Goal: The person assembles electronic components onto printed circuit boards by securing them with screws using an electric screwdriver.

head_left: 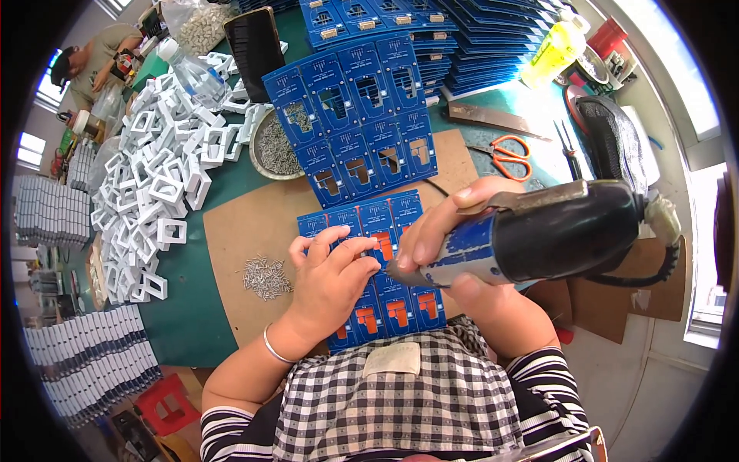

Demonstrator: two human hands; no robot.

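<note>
My right grip (435,229) is wrapped around a power screwdriver (554,235); my left grip (329,279) lies on the blue board (382,295) just ahead of me, pinching something or not, I can't tell. A sideways slip of the tool could scratch the board or jab my left grip. A metal bowl (255,148) holds small screws (279,150); a clear bag (178,11), pale pieces (204,29).

left hand (329,275): palm down, fingers spread, bent | right hand (437,225): wrapped grip, thumb opposing fingers | left forearm (245,360), right forearm (525,323): both angled inward from below
</note>
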